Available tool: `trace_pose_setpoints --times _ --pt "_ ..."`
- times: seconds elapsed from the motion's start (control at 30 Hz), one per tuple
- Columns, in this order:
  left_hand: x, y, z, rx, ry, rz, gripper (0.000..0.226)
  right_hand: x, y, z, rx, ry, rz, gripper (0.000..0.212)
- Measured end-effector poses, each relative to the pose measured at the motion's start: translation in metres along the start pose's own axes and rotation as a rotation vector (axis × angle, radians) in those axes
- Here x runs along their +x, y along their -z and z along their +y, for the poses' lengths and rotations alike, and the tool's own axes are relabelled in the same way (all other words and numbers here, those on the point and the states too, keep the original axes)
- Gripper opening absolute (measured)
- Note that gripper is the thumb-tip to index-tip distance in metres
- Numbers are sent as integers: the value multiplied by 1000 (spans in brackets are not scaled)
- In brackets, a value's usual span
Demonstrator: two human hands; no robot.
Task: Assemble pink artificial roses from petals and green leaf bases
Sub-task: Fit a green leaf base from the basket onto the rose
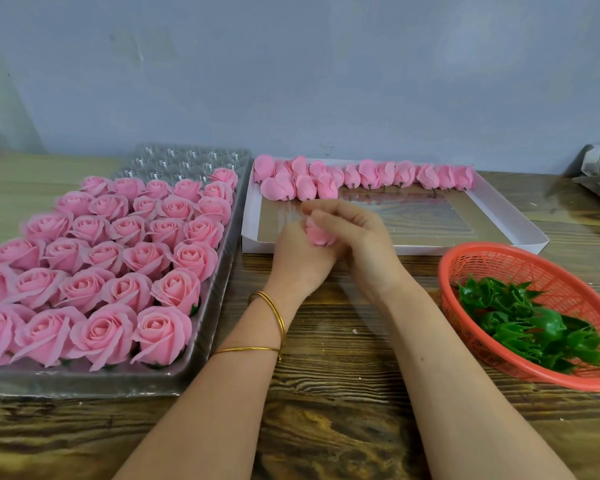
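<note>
Wood table [326, 410], pink rosebud [317, 234] — small, furled

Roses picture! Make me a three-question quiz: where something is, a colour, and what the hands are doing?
1. Where is the basket of green leaf bases? A. far left B. right of the right hand C. on the floor
2. What colour are the finished roses in the tray? A. pink B. white C. yellow
3. What is the left hand doing? A. lying flat B. holding a rosebud with the right hand C. pointing
Answers: B, it stands past that hand; A, every bloom is pink; B, both hands close round it.
</note>
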State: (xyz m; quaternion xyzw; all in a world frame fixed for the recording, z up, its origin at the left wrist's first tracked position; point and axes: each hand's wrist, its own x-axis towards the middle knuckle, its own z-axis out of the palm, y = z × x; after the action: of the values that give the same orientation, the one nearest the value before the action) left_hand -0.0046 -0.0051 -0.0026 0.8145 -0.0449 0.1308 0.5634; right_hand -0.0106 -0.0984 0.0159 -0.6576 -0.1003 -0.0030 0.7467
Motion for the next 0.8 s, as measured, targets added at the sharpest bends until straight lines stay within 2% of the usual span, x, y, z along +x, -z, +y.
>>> trace_pose_setpoints --times 0.07,0.13,0.27,0.33,0.57,0.63,0.7,0.8 --pt "-2 0 1 -15 -12 -46 27 2 1 -3 36 27 63 23" --pt "-4 0 1 55 -49 -116 31 2 2 -3 -43 82 133 28" --pt "-3 -2 2 270 -132 -186 20 4 -2 2 -265 192 204 34" --pt "-2 -4 1 321 -136 -157 12 4 -4 7 -341 220 197 36" --pt "0 -7 -4 262 -193 -76 19 3 -5 15 -474 286 151 44" --pt "-1 -9 -4 209 -209 -54 32 3 -5 16 -489 296 133 36" --pt "-1 -12 -4 179 -202 -28 44 3 -5 15 -470 271 119 17" --pt "0 -13 -5 214 -201 -34 36 4 -4 15 -433 244 103 11"
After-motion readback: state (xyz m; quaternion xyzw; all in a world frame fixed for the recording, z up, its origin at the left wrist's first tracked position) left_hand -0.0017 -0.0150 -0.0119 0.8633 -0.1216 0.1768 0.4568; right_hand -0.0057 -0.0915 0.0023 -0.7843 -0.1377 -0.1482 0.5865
